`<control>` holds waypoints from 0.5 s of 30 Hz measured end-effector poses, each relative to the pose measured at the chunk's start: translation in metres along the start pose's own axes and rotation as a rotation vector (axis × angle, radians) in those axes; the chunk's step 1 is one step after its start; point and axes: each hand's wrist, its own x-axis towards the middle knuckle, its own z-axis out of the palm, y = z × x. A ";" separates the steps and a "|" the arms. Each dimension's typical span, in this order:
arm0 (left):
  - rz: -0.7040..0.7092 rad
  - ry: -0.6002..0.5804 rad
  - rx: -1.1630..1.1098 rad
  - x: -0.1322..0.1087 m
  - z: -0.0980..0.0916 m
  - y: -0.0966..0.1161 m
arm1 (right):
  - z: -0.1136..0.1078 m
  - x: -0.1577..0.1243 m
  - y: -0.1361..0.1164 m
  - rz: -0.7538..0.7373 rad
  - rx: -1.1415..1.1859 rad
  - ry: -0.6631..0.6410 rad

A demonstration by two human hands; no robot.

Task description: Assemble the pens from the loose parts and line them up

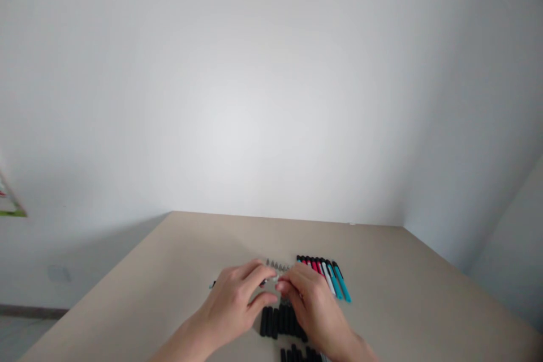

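Note:
My left hand (237, 298) and my right hand (311, 301) meet over the middle of a beige table (403, 294). Their fingertips pinch together around a small thin whitish part (276, 279) that I cannot make out clearly. Just behind the fingers lies a short row of small grey metal tips (278, 265). To the right of my right hand several pens (326, 274) lie side by side, red, white and teal with black ends. Under and between my hands sit several black pen barrels (280, 319), with more of them at the lower frame edge (299, 355).
A plain white wall fills most of the view behind the table. The table's left edge runs diagonally down to the floor at the lower left. A green and white object (8, 203) shows at the far left edge.

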 end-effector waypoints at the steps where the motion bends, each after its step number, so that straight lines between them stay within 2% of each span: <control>1: 0.022 -0.001 -0.020 0.000 0.002 0.001 | 0.001 0.000 -0.001 -0.003 -0.004 -0.026; 5: 0.094 0.042 -0.100 -0.002 0.005 0.002 | 0.002 -0.002 -0.004 -0.009 0.049 -0.055; 8: 0.086 0.193 -0.253 -0.003 0.007 0.004 | 0.001 -0.004 -0.007 -0.025 0.124 -0.047; 11: 0.002 0.378 -0.562 -0.005 0.011 0.011 | 0.000 -0.004 -0.011 -0.061 0.125 -0.093; 15: -0.116 0.362 -0.994 -0.005 0.018 0.024 | -0.002 0.000 -0.013 -0.109 -0.015 -0.121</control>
